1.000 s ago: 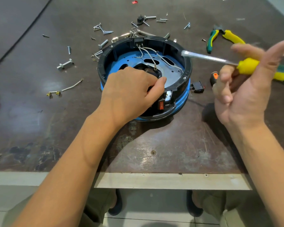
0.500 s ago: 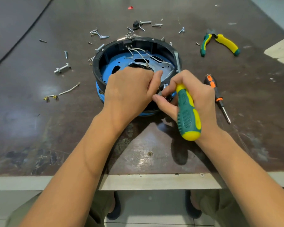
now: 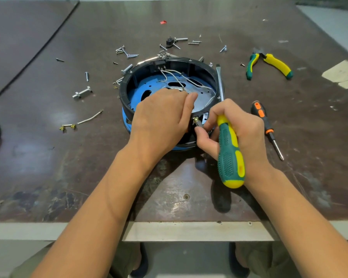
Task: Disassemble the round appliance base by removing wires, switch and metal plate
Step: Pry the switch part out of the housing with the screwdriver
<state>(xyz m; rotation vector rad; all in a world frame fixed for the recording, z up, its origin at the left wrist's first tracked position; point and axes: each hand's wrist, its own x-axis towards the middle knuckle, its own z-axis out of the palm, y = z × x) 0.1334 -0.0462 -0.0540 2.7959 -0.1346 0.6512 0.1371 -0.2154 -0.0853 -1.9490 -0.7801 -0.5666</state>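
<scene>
the left hand lay palm down over the near side of the base, its fingers bent down inside the ring with the tips hidden, so i could not tell whether they gripped anything; its thumb stretched along the near rim. just beside it, the right hand kept the green and yellow screwdriver tucked in its palm with the curled fingers wrapped round the handle, the shaft pointing away along the right side of the base, while the thumb and forefinger pinched a small brass connector at the near rim. the base, a black ring with a blue underside, sat in the middle of the counter, open side up. inside it lay the metal plate, silver and blue with oval holes, and the white wires ran across it from a black block set in the far wall. to the right of the right hand, a small screwdriver with an orange and black handle lay on the counter, and farther off were the pliers with green and yellow grips. loose screws were scattered behind and left of the base, with a bolt and a loose wire with brass ends well to the left. a pale paper scrap lay at the far right.
</scene>
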